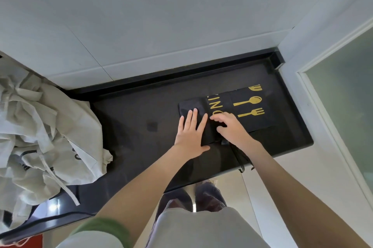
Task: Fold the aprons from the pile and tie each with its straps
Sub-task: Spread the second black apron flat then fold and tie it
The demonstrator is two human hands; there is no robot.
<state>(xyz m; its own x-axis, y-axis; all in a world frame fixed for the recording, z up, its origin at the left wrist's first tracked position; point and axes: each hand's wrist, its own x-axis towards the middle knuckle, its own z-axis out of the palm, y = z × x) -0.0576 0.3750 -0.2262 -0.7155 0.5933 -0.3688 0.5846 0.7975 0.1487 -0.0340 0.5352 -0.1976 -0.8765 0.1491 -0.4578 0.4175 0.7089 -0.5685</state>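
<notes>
Mid-fold: left hand (191, 130) flat, pressing black apron (242, 96) on surface (141, 118); right hand (232, 128) curled at fold, grip unclear. Next, likely: gather dangling straps (241, 158), tie.

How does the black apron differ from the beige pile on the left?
The black apron lies flat, folded, with gold print; the beige pile is crumpled. The left hand and right hand touch the black apron; none touches the beige pile. Both lie on the dark counter.

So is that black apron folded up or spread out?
Folded: the black apron lies as a narrow layered rectangle, its gold lettering cut off at a fold.
</notes>
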